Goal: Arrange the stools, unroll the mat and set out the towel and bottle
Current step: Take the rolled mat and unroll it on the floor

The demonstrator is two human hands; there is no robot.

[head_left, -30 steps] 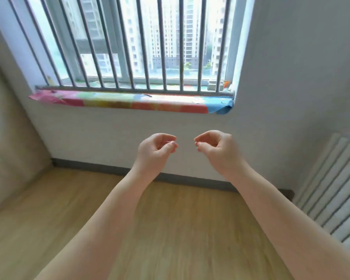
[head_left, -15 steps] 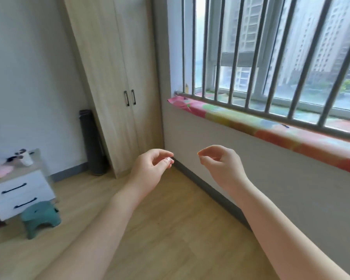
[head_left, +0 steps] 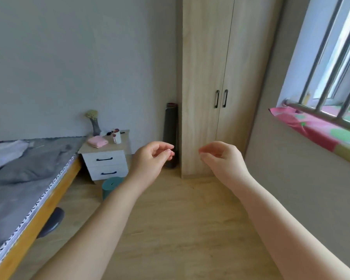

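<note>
A dark rolled mat point(head_left: 170, 126) stands upright in the corner between the grey wall and the wardrobe. A folded pink towel point(head_left: 97, 142) and a white bottle point(head_left: 116, 135) lie on the white nightstand point(head_left: 107, 156). A teal stool point(head_left: 110, 186) sits on the floor in front of the nightstand. A dark stool point(head_left: 52, 222) pokes out from under the bed. My left hand point(head_left: 152, 158) and my right hand point(head_left: 222, 160) hang in mid-air in front of me, fingers loosely curled, holding nothing.
A bed point(head_left: 24, 178) with grey bedding and a yellow frame runs along the left. A wooden wardrobe point(head_left: 222, 77) stands ahead. The barred window with a colourful sill cover point(head_left: 319, 132) is on the right. A vase point(head_left: 94, 122) stands on the nightstand. Wooden floor point(head_left: 180, 229) lies ahead.
The view has swung left from the window to the wardrobe, nightstand and bed. Both hands keep the same loosely curled pose in front of me.
</note>
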